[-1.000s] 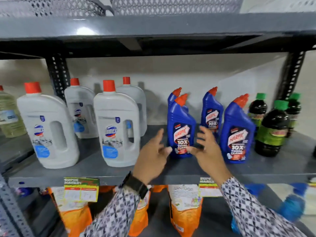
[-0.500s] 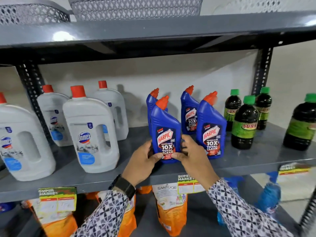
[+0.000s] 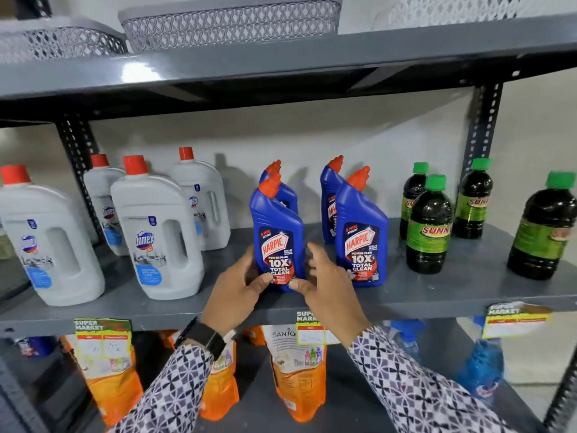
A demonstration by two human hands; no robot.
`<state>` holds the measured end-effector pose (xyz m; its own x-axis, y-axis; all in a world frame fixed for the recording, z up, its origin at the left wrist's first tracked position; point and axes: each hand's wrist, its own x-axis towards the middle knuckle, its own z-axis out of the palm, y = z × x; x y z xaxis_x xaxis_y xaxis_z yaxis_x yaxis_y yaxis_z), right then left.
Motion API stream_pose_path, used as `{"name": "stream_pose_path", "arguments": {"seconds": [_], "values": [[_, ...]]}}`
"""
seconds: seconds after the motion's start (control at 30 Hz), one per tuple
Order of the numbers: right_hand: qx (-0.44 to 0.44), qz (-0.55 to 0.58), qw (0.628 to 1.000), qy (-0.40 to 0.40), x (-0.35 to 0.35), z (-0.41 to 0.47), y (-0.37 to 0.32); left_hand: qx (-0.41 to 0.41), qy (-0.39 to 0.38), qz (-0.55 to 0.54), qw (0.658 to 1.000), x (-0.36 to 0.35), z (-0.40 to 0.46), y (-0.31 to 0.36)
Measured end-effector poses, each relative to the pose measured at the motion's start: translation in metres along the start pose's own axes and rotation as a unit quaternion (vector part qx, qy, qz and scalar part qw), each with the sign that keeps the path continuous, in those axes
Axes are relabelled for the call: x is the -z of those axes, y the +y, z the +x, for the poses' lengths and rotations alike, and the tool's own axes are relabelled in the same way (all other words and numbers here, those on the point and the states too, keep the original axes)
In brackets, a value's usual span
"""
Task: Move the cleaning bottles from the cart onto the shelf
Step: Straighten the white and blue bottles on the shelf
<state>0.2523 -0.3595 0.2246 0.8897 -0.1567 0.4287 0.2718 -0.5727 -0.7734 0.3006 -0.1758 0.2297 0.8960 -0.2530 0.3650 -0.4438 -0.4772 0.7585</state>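
Observation:
A blue Harpic bottle (image 3: 276,235) with an orange cap stands upright at the front of the grey shelf (image 3: 421,295). My left hand (image 3: 239,289) grips its lower left side and my right hand (image 3: 324,289) its lower right side, thumbs on the label. A second blue Harpic bottle (image 3: 362,232) stands just to the right, and two more Harpic bottles (image 3: 329,195) stand behind them. The cart is out of view.
White Domex jugs (image 3: 156,232) with red caps stand on the left of the shelf, dark green-capped Sunny bottles (image 3: 429,226) on the right. Grey baskets (image 3: 231,23) sit on the upper shelf. Orange pouches (image 3: 298,370) and blue spray bottles (image 3: 482,367) fill the lower shelf.
Both hands have closed in on the base of the front blue bottle and hold it there. The camera has shifted right and closer, so the shelf contents slid left in view.

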Motion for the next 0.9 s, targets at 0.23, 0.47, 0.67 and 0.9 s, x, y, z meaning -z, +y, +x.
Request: {"name": "stream_pose_path", "arguments": {"seconds": [0.23, 0.47, 0.67, 0.9], "values": [[0.044, -0.025, 0.995, 0.089, 0.111, -0.045, 0.05, -0.026, 0.34, -0.015, 0.94, -0.075, -0.055, 0.053], [-0.025, 0.009, 0.986, 0.162, 0.222, -0.006, 0.127, -0.075, 0.062, -0.059, 0.994, -0.208, -0.045, 0.158], [-0.073, 0.09, 0.992, -0.058, 0.242, 0.035, 0.147, 0.081, -0.007, -0.082, 0.993, -0.253, 0.026, 0.2], [-0.03, 0.053, 0.998, -0.027, 0.266, 0.018, 0.154, 0.025, -0.054, -0.15, 0.987, -0.258, 0.04, 0.201]]}}
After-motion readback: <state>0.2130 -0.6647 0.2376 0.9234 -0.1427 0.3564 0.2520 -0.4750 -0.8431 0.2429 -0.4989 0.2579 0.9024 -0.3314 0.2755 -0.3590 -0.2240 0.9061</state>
